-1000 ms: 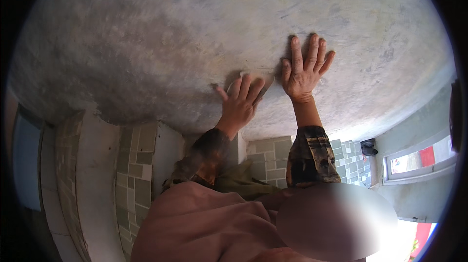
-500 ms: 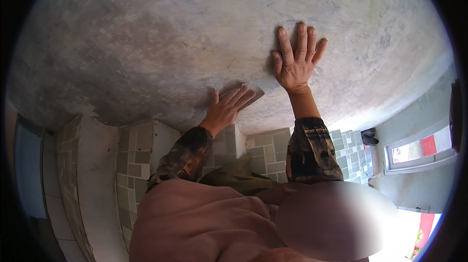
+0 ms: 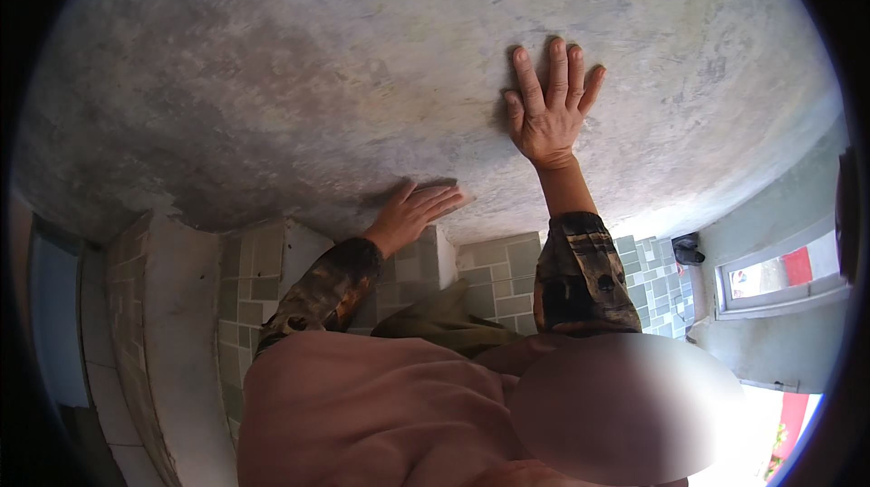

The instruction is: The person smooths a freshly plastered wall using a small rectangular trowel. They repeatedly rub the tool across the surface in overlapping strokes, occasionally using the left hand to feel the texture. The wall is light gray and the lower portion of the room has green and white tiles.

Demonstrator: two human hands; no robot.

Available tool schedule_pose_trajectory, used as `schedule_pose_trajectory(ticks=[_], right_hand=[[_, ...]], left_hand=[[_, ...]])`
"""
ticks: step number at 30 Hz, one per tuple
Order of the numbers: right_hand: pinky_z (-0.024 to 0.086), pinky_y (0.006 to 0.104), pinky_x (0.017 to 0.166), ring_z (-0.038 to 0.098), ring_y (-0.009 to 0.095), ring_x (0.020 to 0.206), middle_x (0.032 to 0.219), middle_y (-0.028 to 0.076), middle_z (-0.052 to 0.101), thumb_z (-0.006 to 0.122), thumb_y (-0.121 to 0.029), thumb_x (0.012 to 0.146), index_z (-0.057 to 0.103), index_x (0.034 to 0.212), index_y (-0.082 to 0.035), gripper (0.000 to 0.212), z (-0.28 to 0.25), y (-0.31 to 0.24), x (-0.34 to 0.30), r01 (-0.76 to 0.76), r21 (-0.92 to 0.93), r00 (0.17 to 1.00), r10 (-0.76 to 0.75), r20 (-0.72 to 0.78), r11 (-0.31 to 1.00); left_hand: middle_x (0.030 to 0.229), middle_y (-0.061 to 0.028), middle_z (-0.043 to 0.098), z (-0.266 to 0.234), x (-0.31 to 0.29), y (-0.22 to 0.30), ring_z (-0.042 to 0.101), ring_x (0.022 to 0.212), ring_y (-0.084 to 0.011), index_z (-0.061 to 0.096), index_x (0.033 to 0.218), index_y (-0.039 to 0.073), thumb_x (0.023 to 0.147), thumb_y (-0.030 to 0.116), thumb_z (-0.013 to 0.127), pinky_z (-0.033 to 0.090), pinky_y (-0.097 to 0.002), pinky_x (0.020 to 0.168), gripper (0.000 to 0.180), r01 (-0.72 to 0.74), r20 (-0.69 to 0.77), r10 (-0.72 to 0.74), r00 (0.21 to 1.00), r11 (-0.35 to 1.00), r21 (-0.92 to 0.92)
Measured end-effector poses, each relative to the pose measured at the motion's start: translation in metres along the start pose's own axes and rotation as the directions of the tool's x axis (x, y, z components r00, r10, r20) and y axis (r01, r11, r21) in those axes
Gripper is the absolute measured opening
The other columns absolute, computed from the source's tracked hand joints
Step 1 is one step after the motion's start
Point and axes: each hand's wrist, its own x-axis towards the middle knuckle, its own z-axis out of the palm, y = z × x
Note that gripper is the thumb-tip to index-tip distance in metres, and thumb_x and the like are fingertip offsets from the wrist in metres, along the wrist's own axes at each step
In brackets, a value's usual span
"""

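A mottled grey plaster wall (image 3: 299, 79) fills the upper part of the head view. My left hand (image 3: 412, 215) lies low on this wall, fingers extended and close together, holding a thin flat sheet that looks like sandpaper (image 3: 466, 200) against the surface. Only an edge and a corner of the sheet show past the fingers. Higher up and to the right, my right hand (image 3: 549, 115) rests its spread fingers and palm on the plaster, with nothing in it.
Stairs with pale treads (image 3: 186, 306) and tiled risers (image 3: 258, 283) lie below at the left. Patterned tiles (image 3: 498, 274) continue beneath my arms. On the right are a window (image 3: 779, 274) and a dark object (image 3: 688, 250) at the wall's foot.
My left hand has slid down the wall and slightly left with the sheet, its fingers now tilted more sideways. The right hand stays almost in place.
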Motion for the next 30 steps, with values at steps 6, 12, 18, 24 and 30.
schedule_pose_trajectory(ticks=[6,12,18,24,30], right_hand=[[0.007,0.0627,0.113,0.026,0.026,0.142,0.152,0.004,0.034,0.060,-0.042,0.085,0.038,0.144,-0.040,0.063,0.006,-0.008,-0.025,0.104,0.003,0.993,-0.104,0.054,0.995],[0.023,0.0661,0.106,0.033,0.021,0.136,0.145,-0.002,0.039,0.060,-0.045,0.085,0.040,0.143,-0.041,0.061,-0.002,0.002,-0.088,0.478,-0.055,0.828,-0.429,0.361,0.876],[-0.001,0.0693,0.110,0.011,0.029,0.146,0.156,0.009,0.017,0.062,-0.048,0.085,0.034,0.145,-0.042,0.067,0.008,0.029,-0.104,0.272,-0.050,0.920,-0.245,0.307,0.961],[-0.001,0.0684,0.110,0.004,0.028,0.148,0.160,0.007,0.012,0.061,-0.048,0.085,0.036,0.144,-0.042,0.065,0.014,0.021,-0.102,0.284,-0.047,0.944,-0.270,0.190,0.958],[0.001,0.0682,0.110,0.008,0.027,0.148,0.159,0.005,0.017,0.062,-0.047,0.084,0.040,0.143,-0.041,0.063,0.011,0.019,-0.111,0.263,-0.013,0.946,-0.255,0.199,0.965]], left_hand=[[0.160,0.0084,0.014,0.001,0.007,-0.004,0.017,0.143,-0.0112,0.014,0.154,0.030,0.092,0.034,0.045,0.019,-0.0531,0.112,0.070,0.028,-0.091,-0.008,0.996,0.976,0.218],[0.160,0.0065,0.015,-0.010,0.006,0.001,0.017,0.144,-0.0112,0.016,0.154,0.029,0.093,0.032,0.044,0.014,-0.0582,0.111,0.068,0.025,-0.047,-0.018,0.999,0.988,0.152],[0.159,0.0068,0.019,0.001,0.006,0.015,0.023,0.140,-0.0117,0.018,0.154,0.029,0.090,0.028,0.051,0.031,-0.0543,0.105,0.072,0.139,-0.036,-0.141,0.989,0.989,-0.055],[0.158,0.0060,0.021,0.009,-0.004,0.031,0.023,0.140,-0.0132,0.020,0.153,0.029,0.088,0.030,0.057,0.028,-0.0552,0.107,0.075,0.097,0.142,-0.079,0.987,0.987,-0.127],[0.157,0.0058,0.023,0.014,0.022,0.045,0.021,0.141,-0.0145,0.022,0.153,0.030,0.089,0.031,0.057,0.026,-0.0603,0.106,0.073,0.236,-0.078,-0.255,0.964,0.952,-0.194]])
